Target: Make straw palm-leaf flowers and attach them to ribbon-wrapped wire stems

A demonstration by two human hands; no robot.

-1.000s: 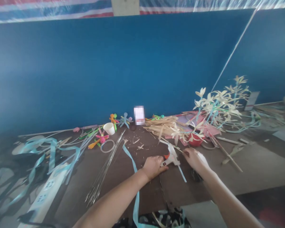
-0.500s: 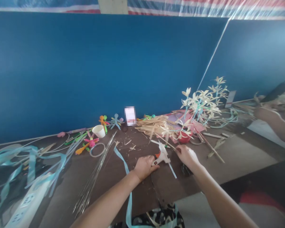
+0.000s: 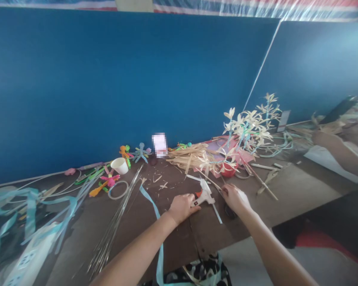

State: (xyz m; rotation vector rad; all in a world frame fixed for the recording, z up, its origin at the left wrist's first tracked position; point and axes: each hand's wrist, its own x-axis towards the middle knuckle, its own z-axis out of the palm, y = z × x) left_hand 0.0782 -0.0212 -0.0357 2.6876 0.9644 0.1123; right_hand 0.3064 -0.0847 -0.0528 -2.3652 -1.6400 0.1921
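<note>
My left hand (image 3: 182, 207) is wrapped round the handle of a white hot glue gun (image 3: 207, 192) with an orange trigger. A pale glue stick (image 3: 217, 214) pokes out of the gun's back end, and its nozzle points away from me. To the right of the gun, my right hand (image 3: 236, 200) pinches the near end of a thin straw-coloured strip (image 3: 209, 180). The strip slants up and left past the nozzle; I cannot tell whether they touch. Something dark (image 3: 230, 212), partly hidden, lies under my right hand.
Behind my hands lie dried husks (image 3: 186, 155) and pale husk flowers (image 3: 250, 127). Wires (image 3: 116, 222), a blue ribbon (image 3: 151, 200), a white cup (image 3: 119, 166) and a tape ring (image 3: 118, 190) are to the left. A power strip (image 3: 28, 258) lies front left. Another person's arm (image 3: 335, 149) reaches in from the right.
The view has shifted slightly, so the table things appear a little further left. My left hand stays on the glue gun. My right hand still pinches the strip, slightly lower in view.
</note>
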